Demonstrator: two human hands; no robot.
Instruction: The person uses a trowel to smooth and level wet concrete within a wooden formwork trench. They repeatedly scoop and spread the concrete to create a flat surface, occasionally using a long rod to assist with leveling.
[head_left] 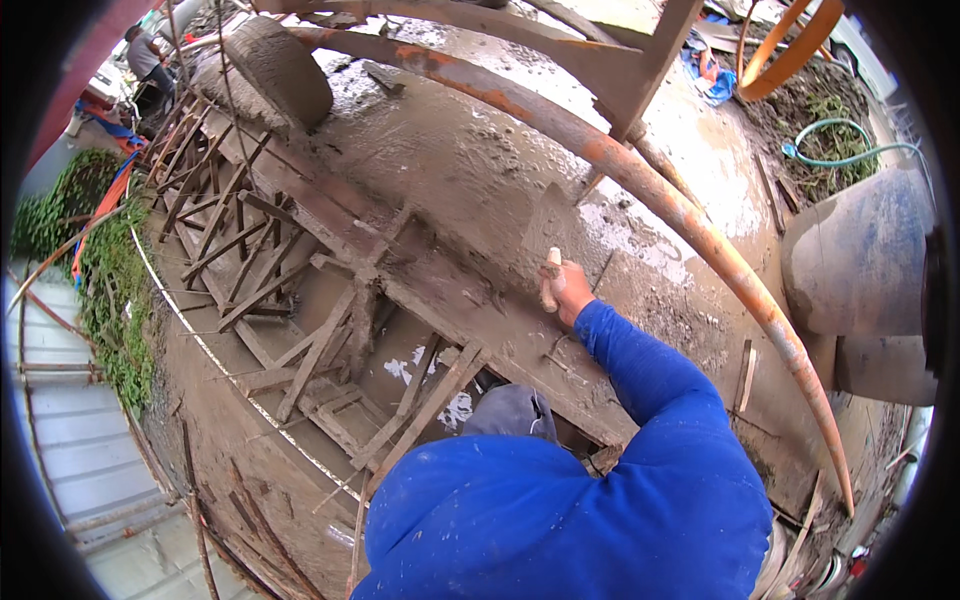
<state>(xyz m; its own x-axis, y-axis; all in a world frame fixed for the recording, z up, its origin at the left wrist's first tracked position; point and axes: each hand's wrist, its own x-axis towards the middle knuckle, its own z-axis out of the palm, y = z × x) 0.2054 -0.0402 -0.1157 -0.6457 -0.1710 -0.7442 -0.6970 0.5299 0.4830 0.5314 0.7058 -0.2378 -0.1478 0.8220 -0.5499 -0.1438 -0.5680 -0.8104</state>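
My right hand [571, 290], at the end of a blue sleeve, is closed around the pale handle of a hand trowel [550, 278]. The trowel is over the wet grey concrete [450, 160]; its blade is smeared with the same grey and hard to make out. Just left of the hand runs a concrete-coated trough edged with boards [440, 270]. My left hand is out of sight; only the blue left shoulder [430, 480] shows.
Wooden formwork and props [330, 350] stand around sunken openings at left. A rusty curved pipe [600, 150] arches across the right. Large drums [850, 260] stand at far right, near a green hose [835, 125]. Another person [147, 60] is at the far left.
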